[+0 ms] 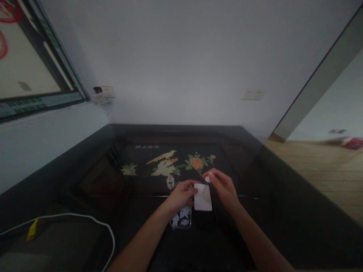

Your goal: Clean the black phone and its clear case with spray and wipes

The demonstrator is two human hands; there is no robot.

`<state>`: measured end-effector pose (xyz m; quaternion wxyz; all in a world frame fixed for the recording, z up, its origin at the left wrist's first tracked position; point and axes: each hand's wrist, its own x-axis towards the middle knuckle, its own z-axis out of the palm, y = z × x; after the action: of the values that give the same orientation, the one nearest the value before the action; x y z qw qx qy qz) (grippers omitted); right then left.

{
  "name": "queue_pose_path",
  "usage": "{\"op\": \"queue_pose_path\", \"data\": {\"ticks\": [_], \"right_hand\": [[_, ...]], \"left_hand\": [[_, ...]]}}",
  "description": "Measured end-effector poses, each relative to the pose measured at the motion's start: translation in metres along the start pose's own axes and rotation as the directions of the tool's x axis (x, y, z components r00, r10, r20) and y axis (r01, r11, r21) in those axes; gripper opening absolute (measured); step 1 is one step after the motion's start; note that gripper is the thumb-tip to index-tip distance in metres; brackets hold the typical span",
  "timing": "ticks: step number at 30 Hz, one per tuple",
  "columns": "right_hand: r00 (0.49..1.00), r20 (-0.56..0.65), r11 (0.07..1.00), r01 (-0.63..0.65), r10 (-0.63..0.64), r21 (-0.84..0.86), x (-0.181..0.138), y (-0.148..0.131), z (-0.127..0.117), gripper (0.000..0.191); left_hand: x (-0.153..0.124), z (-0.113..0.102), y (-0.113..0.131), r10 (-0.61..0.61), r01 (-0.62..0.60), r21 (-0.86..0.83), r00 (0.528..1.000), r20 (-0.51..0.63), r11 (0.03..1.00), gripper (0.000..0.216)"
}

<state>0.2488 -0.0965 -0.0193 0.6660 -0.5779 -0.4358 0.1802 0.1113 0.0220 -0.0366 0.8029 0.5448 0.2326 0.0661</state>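
A white rectangular sheet is held over the near-middle part of the black table, its long axis running roughly from twelve to six o'clock, its lower end leaning slightly toward five. A dark flat shape shows just beyond its lower edge, hard to make out against the black.

The left hand lies at the sheet's nine o'clock, its forearm coming in from between seven and eight, with the fingers pointing toward two. Those fingers are closed, gripping the sheet along its upper left side, the thumb on its face.

At two o'clock is the right hand, its forearm entering from between four and five and the fingers aimed toward ten or eleven. Thumb and fingertips are pinched together on a small white piece, just above the sheet's upper edge.

A patterned phone case lies at eight o'clock, lengthwise from twelve to six and partly covered by the left hand. A small clear bottle stands at ten o'clock. Farther off toward twelve, a bird-and-flower design decorates the table.
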Motion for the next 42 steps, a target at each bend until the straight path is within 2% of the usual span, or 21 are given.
{"op": "queue_pose_path", "data": {"ticks": [7, 12, 16, 22, 31, 35, 42], "right_hand": [[1.0, -0.006, 1.0, 0.013, -0.013, 0.01, -0.001, 0.008, -0.002, 0.027], [0.989, -0.068, 0.972, -0.118, 0.135, 0.203, -0.002, 0.022, -0.001, 0.025], [0.968, -0.082, 0.905, -0.19, 0.237, 0.381, 0.0, 0.022, 0.001, 0.028], [0.931, -0.149, 0.751, -0.166, 0.333, 0.639, 0.008, 0.015, -0.005, 0.033], [0.889, -0.148, 0.567, -0.141, 0.433, 0.812, 0.016, 0.015, -0.017, 0.026], [0.869, -0.187, 0.582, -0.135, 0.458, 0.802, 0.018, 0.019, -0.02, 0.029], [0.836, -0.305, 0.714, -0.14, 0.457, 0.686, 0.019, 0.033, -0.022, 0.03]], "left_hand": [[0.004, -0.003, -0.006, -0.005, 0.005, 0.004, 1.0, 0.001, 1.0, 0.042], [0.003, -0.003, -0.005, -0.001, 0.001, -0.004, 1.0, 0.002, 1.0, 0.041], [0.002, -0.003, -0.002, -0.002, 0.002, 0.001, 1.0, -0.004, 1.0, 0.042], [0.003, -0.004, -0.004, -0.003, 0.003, 0.003, 1.0, -0.008, 1.0, 0.047], [0.003, -0.004, -0.003, -0.004, 0.005, 0.018, 1.0, -0.005, 1.0, 0.046], [0.003, -0.004, -0.004, 0.007, -0.006, 0.035, 1.0, -0.017, 0.999, 0.043], [0.002, -0.005, -0.004, 0.022, -0.02, 0.103, 1.0, -0.018, 0.994, 0.039]]}}
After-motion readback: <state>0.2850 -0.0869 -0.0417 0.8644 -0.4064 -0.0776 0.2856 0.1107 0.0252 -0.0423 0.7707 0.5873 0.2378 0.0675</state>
